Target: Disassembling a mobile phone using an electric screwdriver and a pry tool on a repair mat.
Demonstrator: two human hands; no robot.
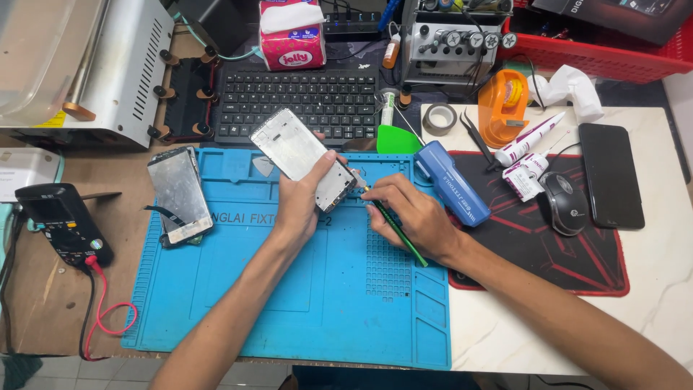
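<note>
Over the blue work mat (238,303) on the tabletop, the left hand (297,206) has its fingers wrapped around a silver phone frame (303,157), tilted above the mat. The right hand (411,213) pinches a green-handled tool (393,230), tip at the frame's lower edge. Another phone panel (178,193) lies nearby to the left.

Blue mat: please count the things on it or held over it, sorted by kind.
Phone frame, in the left hand: 1
Phone screen, lying on the blue mat: 1
Green tool, in the right hand: 1
Blue box: 1
Total: 4
</note>
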